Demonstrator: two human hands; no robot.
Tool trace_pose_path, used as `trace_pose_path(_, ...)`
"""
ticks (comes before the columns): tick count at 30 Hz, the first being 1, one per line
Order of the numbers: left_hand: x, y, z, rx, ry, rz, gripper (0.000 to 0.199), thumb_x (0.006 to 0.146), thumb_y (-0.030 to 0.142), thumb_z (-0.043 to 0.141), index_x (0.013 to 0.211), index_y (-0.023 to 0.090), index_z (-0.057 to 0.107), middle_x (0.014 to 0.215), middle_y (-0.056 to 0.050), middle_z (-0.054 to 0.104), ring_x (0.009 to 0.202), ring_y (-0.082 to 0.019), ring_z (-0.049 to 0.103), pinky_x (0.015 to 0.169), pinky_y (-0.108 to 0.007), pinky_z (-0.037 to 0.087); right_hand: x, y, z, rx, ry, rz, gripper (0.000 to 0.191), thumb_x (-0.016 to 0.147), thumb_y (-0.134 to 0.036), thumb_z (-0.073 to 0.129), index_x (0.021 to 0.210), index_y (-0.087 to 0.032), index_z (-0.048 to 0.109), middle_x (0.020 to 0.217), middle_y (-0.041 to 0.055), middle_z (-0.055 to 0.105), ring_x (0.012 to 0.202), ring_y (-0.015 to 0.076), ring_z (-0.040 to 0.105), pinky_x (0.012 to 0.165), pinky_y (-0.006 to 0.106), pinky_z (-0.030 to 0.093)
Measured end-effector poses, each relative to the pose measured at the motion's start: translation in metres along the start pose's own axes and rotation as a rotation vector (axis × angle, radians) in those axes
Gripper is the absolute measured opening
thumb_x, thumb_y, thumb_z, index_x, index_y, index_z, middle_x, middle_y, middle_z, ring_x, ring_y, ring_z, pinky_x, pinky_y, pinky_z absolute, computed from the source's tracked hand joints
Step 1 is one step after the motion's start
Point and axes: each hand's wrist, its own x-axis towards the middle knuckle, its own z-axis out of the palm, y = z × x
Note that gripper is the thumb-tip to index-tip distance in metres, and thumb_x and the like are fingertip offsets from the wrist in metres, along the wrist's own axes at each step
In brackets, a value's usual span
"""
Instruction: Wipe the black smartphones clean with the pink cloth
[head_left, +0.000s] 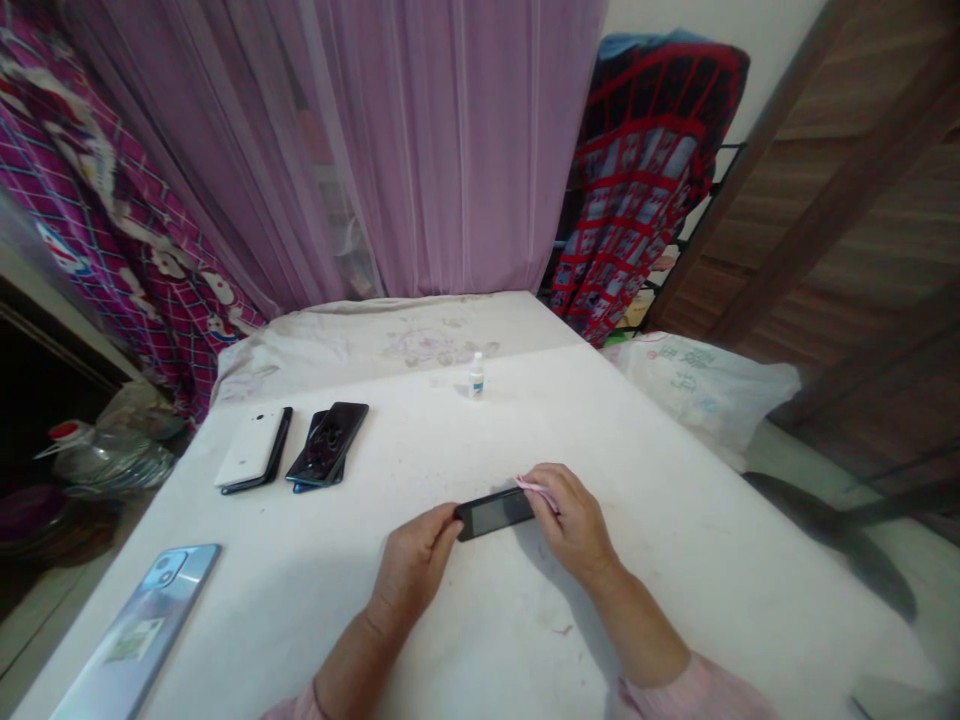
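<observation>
A black phone (496,513) is held just above the white table, its grey screen facing up. My left hand (420,555) grips the phone's left end between thumb and fingers. At the phone's right end, my right hand (570,520) pinches a small pink cloth (537,488) against the upper edge. Beyond the hands, a small white bottle (477,378) with a blue label stands upright. Two overlapping dark phones (330,445) lie to the left, beside a white phone (247,447) resting on a dark one.
A large silver-blue phone (142,630) lies at the table's (360,620) near left. Purple curtains (450,150) hang behind the far edge. A white plastic bag (697,385) is right of the table, a clear bottle (105,455) with a red cap left of it.
</observation>
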Motion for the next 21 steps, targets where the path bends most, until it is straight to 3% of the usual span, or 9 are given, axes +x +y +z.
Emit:
trace_pose_path(4, 0.001, 0.008, 0.000, -0.071, -0.048, -0.034, 0.018, 0.090, 0.023, 0.048, 0.099, 0.025, 0.064, 0.081, 0.003, 0.071, 0.072, -0.014, 0.068, 0.067, -0.021, 0.052, -0.001, -0.012, 0.005, -0.131, -0.038, -0.075, 0.020, 0.091, -0.018, 0.048, 0.104, -0.024, 0.063, 0.098, 0.0047, 0.069, 0.099, 0.0210, 0.059, 0.090, 0.039, 0.043)
trace_pose_path(7, 0.001, 0.013, 0.002, -0.062, -0.019, -0.005, 0.019, 0.090, 0.023, 0.048, 0.101, 0.024, 0.063, 0.084, 0.002, 0.072, 0.075, -0.014, 0.068, 0.069, -0.022, 0.053, -0.004, -0.032, 0.014, -0.213, -0.095, -0.120, 0.024, 0.091, -0.018, 0.049, 0.109, -0.025, 0.062, 0.105, 0.0037, 0.070, 0.112, 0.0235, 0.054, 0.100, 0.045, 0.033)
trace_pose_path(13, 0.000, 0.014, 0.003, -0.063, 0.029, 0.044, 0.023, 0.087, 0.016, 0.046, 0.101, 0.023, 0.063, 0.088, 0.001, 0.073, 0.076, -0.014, 0.069, 0.072, -0.022, 0.054, -0.006, -0.065, 0.033, -0.218, -0.063, -0.178, 0.027, 0.092, -0.016, 0.046, 0.111, -0.025, 0.062, 0.107, 0.0022, 0.070, 0.116, 0.0206, 0.053, 0.107, 0.043, 0.024)
trace_pose_path(16, 0.000, 0.011, 0.004, -0.048, 0.055, 0.084, 0.021, 0.089, 0.020, 0.048, 0.104, 0.023, 0.062, 0.092, -0.001, 0.073, 0.079, -0.015, 0.069, 0.073, -0.023, 0.055, -0.007, -0.057, 0.027, -0.259, -0.015, -0.143, 0.025, 0.091, -0.015, 0.048, 0.108, -0.026, 0.064, 0.107, 0.0003, 0.071, 0.117, 0.0217, 0.052, 0.107, 0.044, 0.022)
trace_pose_path(21, -0.001, 0.008, 0.007, -0.004, 0.079, 0.099, 0.020, 0.091, 0.023, 0.048, 0.104, 0.023, 0.062, 0.087, 0.000, 0.073, 0.075, -0.014, 0.070, 0.070, -0.023, 0.055, -0.015, -0.021, 0.000, -0.366, 0.086, 0.012, 0.024, 0.092, -0.018, 0.048, 0.105, -0.027, 0.066, 0.111, 0.0007, 0.070, 0.119, 0.0225, 0.051, 0.105, 0.044, 0.025)
